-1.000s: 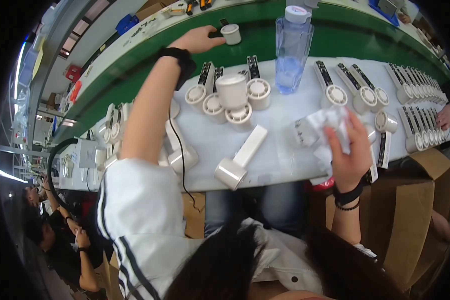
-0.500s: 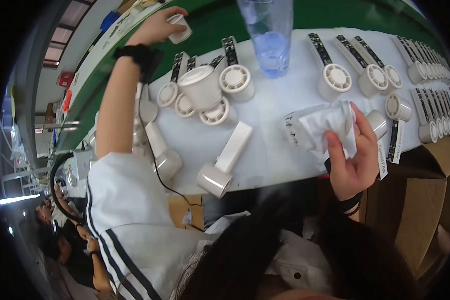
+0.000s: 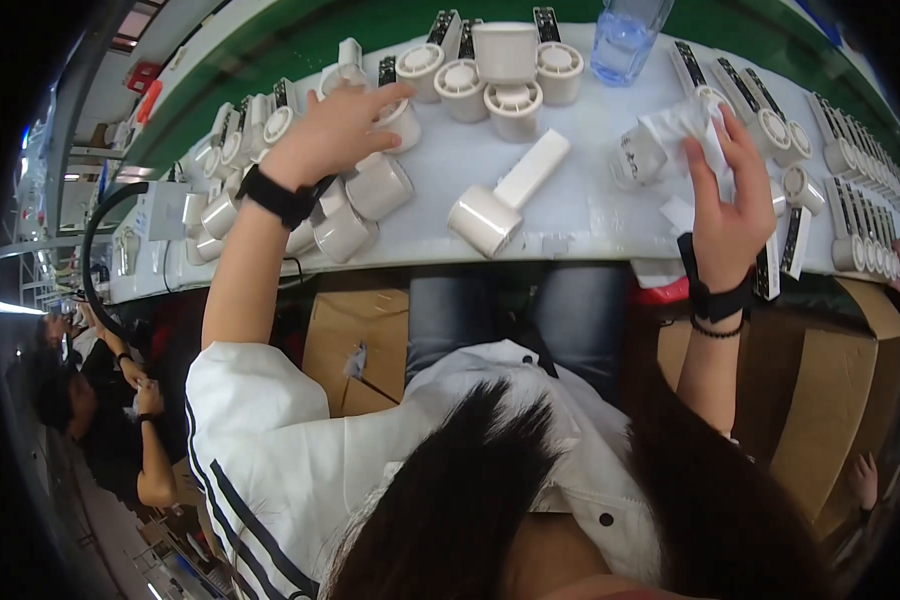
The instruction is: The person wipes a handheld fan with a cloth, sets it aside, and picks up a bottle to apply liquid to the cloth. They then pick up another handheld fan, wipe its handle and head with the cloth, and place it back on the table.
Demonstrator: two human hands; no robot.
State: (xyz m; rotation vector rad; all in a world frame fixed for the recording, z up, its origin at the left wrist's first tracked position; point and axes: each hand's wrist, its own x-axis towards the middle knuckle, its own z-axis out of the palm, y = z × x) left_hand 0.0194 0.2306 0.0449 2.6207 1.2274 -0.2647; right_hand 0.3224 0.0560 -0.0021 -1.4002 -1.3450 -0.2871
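Left grip [image 3: 335, 135] shifted to white fan [image 3: 404, 126] | clear jug [image 3: 622, 50]: liquid inside

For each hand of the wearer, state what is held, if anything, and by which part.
Right hand: crumpled white cloth, held at its right side. Left hand: at the round end of a white fan; whether it grips cannot be told.

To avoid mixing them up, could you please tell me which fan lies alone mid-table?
The white fan nearest the lap, handle slanting away rightward; the other fans sit in groups.
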